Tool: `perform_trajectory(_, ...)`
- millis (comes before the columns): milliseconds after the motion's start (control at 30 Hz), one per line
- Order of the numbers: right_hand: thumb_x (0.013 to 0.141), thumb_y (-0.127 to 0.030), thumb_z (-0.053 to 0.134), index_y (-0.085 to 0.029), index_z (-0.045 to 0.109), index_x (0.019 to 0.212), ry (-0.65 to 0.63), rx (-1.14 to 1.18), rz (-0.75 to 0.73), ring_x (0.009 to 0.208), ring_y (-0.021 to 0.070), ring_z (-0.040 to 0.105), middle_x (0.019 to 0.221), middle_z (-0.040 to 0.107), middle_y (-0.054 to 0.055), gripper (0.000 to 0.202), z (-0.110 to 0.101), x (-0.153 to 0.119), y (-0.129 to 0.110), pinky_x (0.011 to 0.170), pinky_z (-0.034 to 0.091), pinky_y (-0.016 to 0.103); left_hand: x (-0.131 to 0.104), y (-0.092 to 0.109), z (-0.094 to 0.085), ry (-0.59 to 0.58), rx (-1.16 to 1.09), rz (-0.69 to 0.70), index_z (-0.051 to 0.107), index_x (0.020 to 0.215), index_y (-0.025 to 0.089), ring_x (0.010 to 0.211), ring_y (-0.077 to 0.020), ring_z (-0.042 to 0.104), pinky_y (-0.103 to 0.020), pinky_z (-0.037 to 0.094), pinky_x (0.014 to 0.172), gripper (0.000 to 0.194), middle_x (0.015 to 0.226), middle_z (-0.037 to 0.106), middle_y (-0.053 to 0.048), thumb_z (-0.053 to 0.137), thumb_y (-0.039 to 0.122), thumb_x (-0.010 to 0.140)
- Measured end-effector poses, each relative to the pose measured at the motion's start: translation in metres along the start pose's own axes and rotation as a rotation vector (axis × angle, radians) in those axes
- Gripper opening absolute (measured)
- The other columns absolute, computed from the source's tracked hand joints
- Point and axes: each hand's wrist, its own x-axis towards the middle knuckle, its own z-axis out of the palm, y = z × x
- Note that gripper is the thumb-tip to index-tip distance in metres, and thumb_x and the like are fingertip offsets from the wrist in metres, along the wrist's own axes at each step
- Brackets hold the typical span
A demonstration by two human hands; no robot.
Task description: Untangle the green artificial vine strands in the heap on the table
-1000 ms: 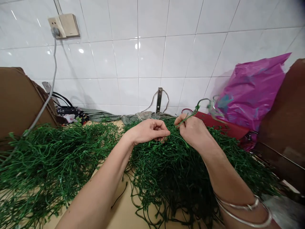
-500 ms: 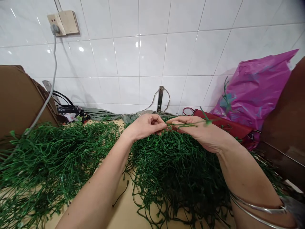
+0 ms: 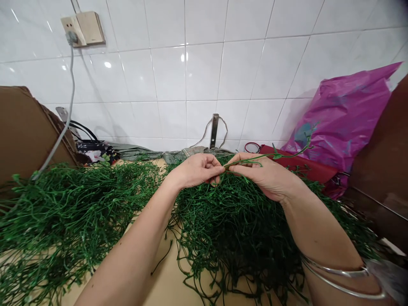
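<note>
Both hands meet above a big heap of thin green plastic-looking stems (image 3: 219, 216) in the middle. My left hand (image 3: 202, 171) is closed, thumb against curled fingers, pinching the end of a green stem (image 3: 288, 156). Its fingertips almost touch those of my right hand (image 3: 259, 172), which is also closed in a pinch around the stem close to the same end. From there the stem runs over the right hand's back and out to the right, with small leafy tips. Fine detail between the fingertips is hidden.
A second heap of green stems (image 3: 79, 212) covers the left of the tan table (image 3: 168, 280). A cardboard box (image 3: 28, 127) stands far left, near a power cord (image 3: 73, 76). On the right are a red bag (image 3: 302, 166) and a pink plastic bag (image 3: 344, 114). A tiled wall (image 3: 168, 76) is behind.
The right hand's fingers have closed toward the left fingertips. The stem's free end has swung outward to the right and now stretches farther. My left hand has stayed nearly in place.
</note>
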Motion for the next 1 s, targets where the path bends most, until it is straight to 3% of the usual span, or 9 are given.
perform_trajectory(133,0.069,-0.035,0.061,-0.023,0.064,0.071,0.041,-0.147,0.014,0.054,0.0138,0.042,0.053,0.048,-0.005,0.013,0.004,0.002,0.002,0.054,0.032,0.028,0.002,-0.003,0.003,-0.036,0.028,0.004,0.054,0.078,0.017,0.057,-0.0096,0.057,-0.023,0.041,0.057,0.016,0.064,0.066,0.002,0.054,0.021,0.093)
perform_trajectory(300,0.072,-0.026,0.058,-0.024,0.056,0.068,0.171,-0.298,-0.025,0.063,0.0173,0.051,0.069,0.063,0.001,0.005,0.016,0.008,0.010,0.061,0.038,0.031,0.009,-0.010,0.009,0.003,0.044,0.015,0.051,0.075,0.019,0.052,-0.0086,0.054,-0.021,0.040,0.053,0.017,0.061,0.065,0.003,0.054,0.019,0.091)
perform_trajectory(667,0.073,-0.017,0.057,-0.023,0.061,0.068,0.282,-0.435,-0.006,0.080,0.0244,0.065,0.079,0.071,0.008,0.009,0.026,0.015,0.012,0.077,0.046,0.035,0.014,-0.012,0.015,0.048,-0.021,0.024,0.049,0.073,0.019,0.051,-0.0086,0.053,-0.022,0.040,0.053,0.021,0.058,0.062,0.005,0.052,0.014,0.092)
perform_trajectory(767,0.072,-0.018,0.058,-0.022,0.064,0.071,0.297,-0.440,0.014,0.076,0.0237,0.065,0.077,0.071,0.007,0.007,0.020,0.016,0.015,0.074,0.046,0.035,0.009,-0.003,0.016,0.019,-0.068,0.021,0.047,0.072,0.019,0.050,-0.0079,0.052,-0.023,0.040,0.054,0.022,0.056,0.060,0.005,0.049,0.012,0.093)
perform_trajectory(900,0.071,-0.018,0.056,-0.020,0.064,0.071,0.359,-0.436,0.092,0.068,0.0227,0.061,0.069,0.067,0.007,0.008,-0.004,0.018,0.033,0.065,0.044,0.035,-0.007,0.016,0.019,-0.175,-0.222,0.134,0.053,0.078,0.017,0.056,-0.0084,0.057,-0.024,0.042,0.062,0.014,0.061,0.062,0.003,0.059,0.018,0.091)
perform_trajectory(1000,0.071,-0.023,0.061,-0.019,0.066,0.068,0.323,-0.403,0.124,0.064,0.0213,0.060,0.065,0.067,0.006,0.007,-0.024,0.017,0.038,0.062,0.044,0.034,-0.009,0.019,0.019,-0.094,-0.273,0.184,0.054,0.080,0.017,0.060,-0.0095,0.059,-0.025,0.043,0.064,0.015,0.064,0.063,0.002,0.062,0.024,0.090)
